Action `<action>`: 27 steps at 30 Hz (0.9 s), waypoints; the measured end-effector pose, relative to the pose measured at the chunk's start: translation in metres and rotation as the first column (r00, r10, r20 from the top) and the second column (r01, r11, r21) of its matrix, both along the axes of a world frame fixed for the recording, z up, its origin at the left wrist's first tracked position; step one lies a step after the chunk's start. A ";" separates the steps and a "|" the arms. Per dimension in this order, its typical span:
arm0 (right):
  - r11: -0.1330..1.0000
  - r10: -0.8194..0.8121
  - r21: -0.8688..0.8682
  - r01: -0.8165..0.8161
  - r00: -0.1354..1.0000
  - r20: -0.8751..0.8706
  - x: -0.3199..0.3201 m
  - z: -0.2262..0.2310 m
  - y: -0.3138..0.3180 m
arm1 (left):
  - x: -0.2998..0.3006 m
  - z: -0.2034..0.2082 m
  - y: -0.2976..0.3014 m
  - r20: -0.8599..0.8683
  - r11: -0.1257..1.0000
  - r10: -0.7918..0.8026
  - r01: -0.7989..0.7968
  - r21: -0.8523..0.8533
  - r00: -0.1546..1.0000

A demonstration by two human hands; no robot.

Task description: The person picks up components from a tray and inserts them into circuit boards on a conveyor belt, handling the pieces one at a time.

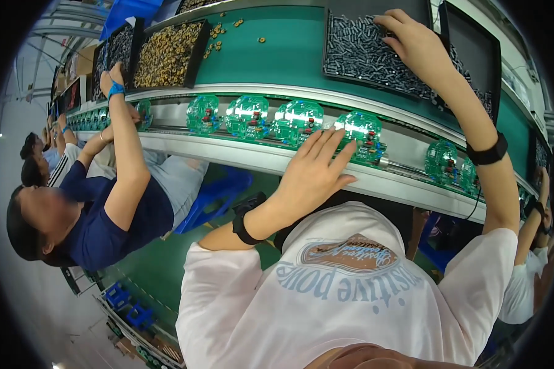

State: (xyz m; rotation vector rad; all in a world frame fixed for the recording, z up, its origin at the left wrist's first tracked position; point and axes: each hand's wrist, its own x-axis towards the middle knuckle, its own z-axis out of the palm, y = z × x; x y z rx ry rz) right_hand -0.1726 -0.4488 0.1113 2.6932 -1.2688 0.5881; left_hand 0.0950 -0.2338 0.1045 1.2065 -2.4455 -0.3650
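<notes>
Several green PCBs point(247, 117) sat in a row along the metal track point(228, 149); nearest one point(364, 126) was at the L hand point(317, 161), whose fingers were spread, palm down, tips overlapping its lower L edge in view. Couldn't tell if skin touched it. R hand point(406, 38) reached into a black tray point(357, 8) beyond the track, fingers bent among dark cylindrical parts point(360, 52); couldn't tell if it pinched any. Cylinders covered most of that tray, far end bare. 2nd black tray point(474, 40), just R of it: small dark parts point(485, 99) at the near end, rest of its base mostly bare. Well to L, 3rd black tray point(198, 55) was full of yellowish ring-like pcs point(166, 54); a few loose pcs point(216, 35) lay beside it on the green worktop point(283, 52). Further L, 4th dark tray point(137, 43) held dark grey pcs point(118, 49), w/ a co-worker's hand point(112, 77) at its near end.
</notes>
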 end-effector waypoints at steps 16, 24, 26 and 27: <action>0.825 0.411 0.456 -0.334 0.909 -0.078 0.073 0.003 0.115 | 0.113 0.022 -0.078 0.259 0.990 0.081 -0.049 -0.130 0.963; 0.835 0.375 0.463 -0.299 0.924 -0.078 0.063 0.005 0.120 | 0.114 0.016 -0.081 0.393 0.976 0.017 0.071 -0.208 0.919; 0.832 0.367 0.475 -0.287 0.926 -0.083 0.060 0.007 0.122 | 0.116 0.015 -0.078 0.370 0.980 0.014 0.061 -0.188 0.929; 0.833 0.365 0.475 -0.284 0.927 -0.085 0.059 0.008 0.122 | 0.116 0.015 -0.077 0.358 0.982 0.012 0.056 -0.178 0.934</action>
